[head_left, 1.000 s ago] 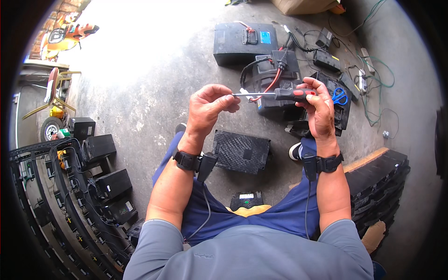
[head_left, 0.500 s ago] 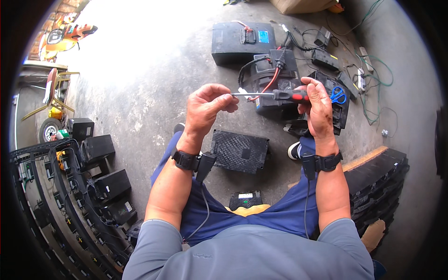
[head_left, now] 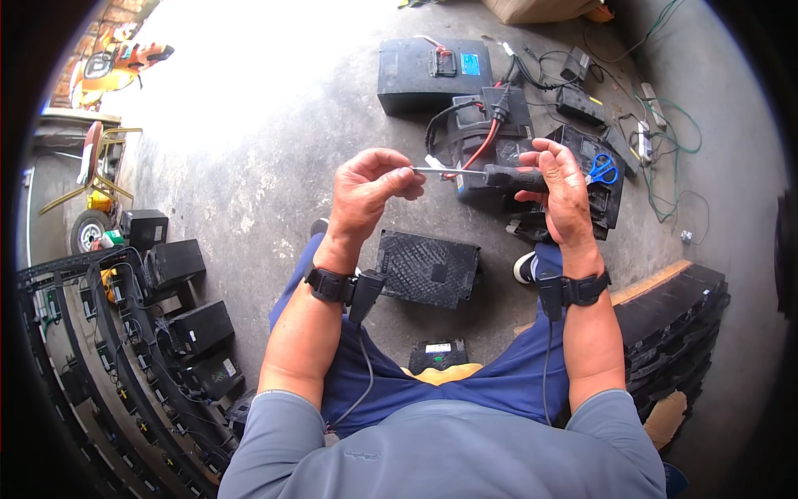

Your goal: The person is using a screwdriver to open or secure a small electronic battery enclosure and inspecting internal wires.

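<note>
A screwdriver (head_left: 509,177) with a dark handle and a thin metal shaft lies level across the air in front of me. Its handle rests in my right hand (head_left: 567,200), the fingers curled round it. At the other end, my left hand (head_left: 366,195) pinches the shaft's tip between thumb and forefinger; the tip itself is hidden. Beneath my hands, a black textured plastic cover (head_left: 407,270) lies on the floor between my legs. Just beyond the screwdriver stands a black battery box (head_left: 515,108) with red and black cables.
A larger black box (head_left: 399,79) stands farther off. Blue-handled scissors (head_left: 603,170) lie on a black case right of my right hand. Power strips (head_left: 644,141) and cables trail along the right wall. Stacked black covers (head_left: 665,324) stand at right, a black rack (head_left: 108,349) at left.
The screwdriver's handle has turned about its length, so its red patches no longer show. My right fingers have shifted on it; my left hand stays almost still.
</note>
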`<control>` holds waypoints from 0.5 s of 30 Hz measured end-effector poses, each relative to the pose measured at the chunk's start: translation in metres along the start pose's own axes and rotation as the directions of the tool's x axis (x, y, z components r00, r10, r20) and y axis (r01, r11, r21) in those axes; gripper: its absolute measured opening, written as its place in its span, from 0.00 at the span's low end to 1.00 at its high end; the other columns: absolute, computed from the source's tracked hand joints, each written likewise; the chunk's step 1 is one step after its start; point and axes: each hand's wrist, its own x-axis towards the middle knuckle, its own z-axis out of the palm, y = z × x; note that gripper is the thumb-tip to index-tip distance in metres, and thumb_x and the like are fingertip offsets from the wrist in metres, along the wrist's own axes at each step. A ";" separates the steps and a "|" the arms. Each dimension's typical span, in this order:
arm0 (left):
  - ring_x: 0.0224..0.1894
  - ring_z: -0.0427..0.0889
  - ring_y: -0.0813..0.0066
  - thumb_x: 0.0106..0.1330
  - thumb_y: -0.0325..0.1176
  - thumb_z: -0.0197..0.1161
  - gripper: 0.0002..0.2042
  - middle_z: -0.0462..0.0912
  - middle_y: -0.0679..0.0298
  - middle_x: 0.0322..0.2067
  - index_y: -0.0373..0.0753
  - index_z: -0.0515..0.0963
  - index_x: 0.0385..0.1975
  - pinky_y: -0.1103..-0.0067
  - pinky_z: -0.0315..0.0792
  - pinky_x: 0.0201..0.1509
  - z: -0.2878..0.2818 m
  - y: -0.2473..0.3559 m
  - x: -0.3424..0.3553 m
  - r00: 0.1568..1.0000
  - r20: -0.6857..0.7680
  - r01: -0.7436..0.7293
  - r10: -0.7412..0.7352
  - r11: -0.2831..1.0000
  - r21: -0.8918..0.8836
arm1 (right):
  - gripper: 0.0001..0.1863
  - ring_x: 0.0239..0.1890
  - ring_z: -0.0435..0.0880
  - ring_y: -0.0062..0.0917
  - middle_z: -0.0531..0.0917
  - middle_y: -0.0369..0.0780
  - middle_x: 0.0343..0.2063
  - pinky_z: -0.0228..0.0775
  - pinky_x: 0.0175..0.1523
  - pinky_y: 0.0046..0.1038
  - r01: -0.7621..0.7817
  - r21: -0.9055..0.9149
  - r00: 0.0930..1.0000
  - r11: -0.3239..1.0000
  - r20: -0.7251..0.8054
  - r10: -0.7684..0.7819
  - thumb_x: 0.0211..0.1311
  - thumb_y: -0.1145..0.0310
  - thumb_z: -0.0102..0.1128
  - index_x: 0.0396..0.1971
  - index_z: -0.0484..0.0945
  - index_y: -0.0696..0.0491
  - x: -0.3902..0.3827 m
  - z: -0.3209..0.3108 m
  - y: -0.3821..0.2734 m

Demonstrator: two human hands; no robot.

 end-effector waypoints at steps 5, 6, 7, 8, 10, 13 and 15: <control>0.33 0.87 0.67 0.65 0.23 0.64 0.06 0.87 0.53 0.33 0.32 0.78 0.39 0.74 0.83 0.38 -0.003 0.002 0.000 1.000 -0.001 -0.009 0.009 1.000 -0.024 | 0.22 0.37 0.83 0.19 0.81 0.40 0.42 0.75 0.28 0.19 -0.194 -0.110 0.979 0.975 0.049 0.200 0.74 0.53 0.51 0.57 0.69 0.53 -0.004 -0.004 -0.011; 0.33 0.87 0.68 0.64 0.23 0.65 0.07 0.87 0.53 0.32 0.31 0.79 0.40 0.76 0.82 0.38 -0.003 0.003 0.001 1.000 -0.010 -0.015 0.015 0.999 -0.032 | 0.22 0.37 0.83 0.19 0.81 0.40 0.42 0.75 0.28 0.19 -0.192 -0.112 0.979 0.975 0.048 0.199 0.74 0.53 0.51 0.57 0.69 0.53 -0.003 -0.006 -0.010; 0.33 0.87 0.68 0.64 0.23 0.65 0.07 0.87 0.53 0.32 0.31 0.79 0.40 0.76 0.82 0.38 -0.003 0.003 0.001 1.000 -0.010 -0.015 0.015 0.999 -0.031 | 0.21 0.37 0.82 0.19 0.81 0.40 0.42 0.74 0.28 0.19 -0.160 -0.140 0.983 0.977 0.066 0.171 0.74 0.55 0.51 0.57 0.69 0.53 -0.002 -0.008 -0.008; 0.33 0.87 0.68 0.64 0.23 0.65 0.07 0.86 0.53 0.32 0.31 0.79 0.39 0.76 0.82 0.38 -0.002 0.003 0.001 1.000 -0.012 -0.013 0.013 0.999 -0.033 | 0.20 0.37 0.82 0.19 0.81 0.40 0.42 0.74 0.29 0.18 -0.128 -0.168 0.986 0.978 0.084 0.143 0.74 0.58 0.51 0.57 0.69 0.53 -0.001 -0.008 -0.007; 0.33 0.87 0.68 0.64 0.23 0.65 0.06 0.86 0.53 0.32 0.30 0.79 0.39 0.76 0.82 0.38 -0.002 0.003 0.000 1.000 -0.015 -0.012 0.012 0.999 -0.033 | 0.19 0.37 0.81 0.18 0.81 0.40 0.43 0.74 0.30 0.18 -0.068 -0.113 0.997 0.991 0.034 0.072 0.72 0.61 0.51 0.57 0.69 0.54 -0.003 0.001 -0.009; 0.33 0.87 0.66 0.65 0.23 0.64 0.06 0.86 0.52 0.34 0.32 0.78 0.39 0.72 0.84 0.39 -0.002 0.003 0.000 1.000 0.013 -0.003 0.003 1.000 -0.004 | 0.19 0.38 0.81 0.18 0.80 0.40 0.44 0.74 0.33 0.18 0.057 -0.011 0.998 0.998 -0.010 -0.057 0.69 0.66 0.53 0.57 0.69 0.55 -0.002 -0.001 -0.008; 0.33 0.87 0.66 0.65 0.23 0.64 0.06 0.86 0.52 0.33 0.32 0.78 0.39 0.72 0.84 0.39 -0.001 0.001 0.000 1.000 0.024 -0.003 0.003 1.000 -0.007 | 0.20 0.37 0.81 0.18 0.79 0.39 0.45 0.74 0.34 0.18 0.115 0.077 0.993 0.990 0.007 -0.116 0.68 0.66 0.56 0.56 0.70 0.56 0.000 -0.005 -0.006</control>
